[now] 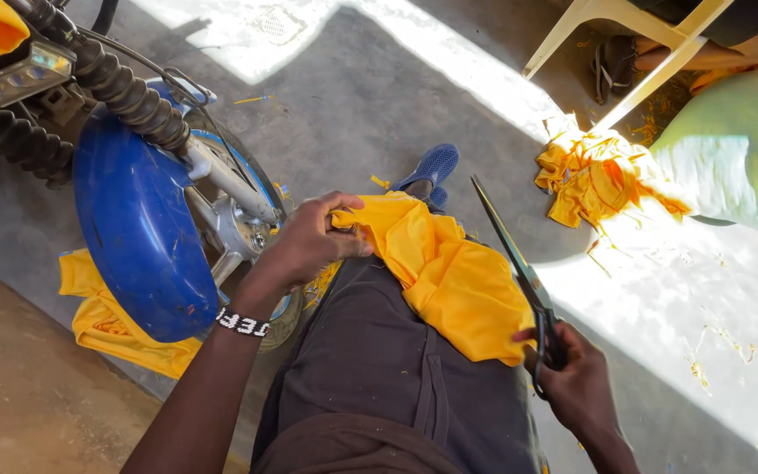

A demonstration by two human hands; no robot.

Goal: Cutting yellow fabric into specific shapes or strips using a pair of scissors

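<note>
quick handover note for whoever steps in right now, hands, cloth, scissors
Left hand: grips the upper edge of the yellow cloth draped over the lap.
Right hand: holds the scissors, blades shut, pointing away, clear of the cloth.
Nearby: a yellow scrap pile on the floor to the right, another yellow piece under the blue mudguard.
Done: trimmings on the floor.
Left: no cut visible in the lap cloth.

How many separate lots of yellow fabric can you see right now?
3. One piece on the lap, gripped by the left hand; one on the floor under the blue mudguard; a scrap pile by the chair. More may be hidden.
</note>
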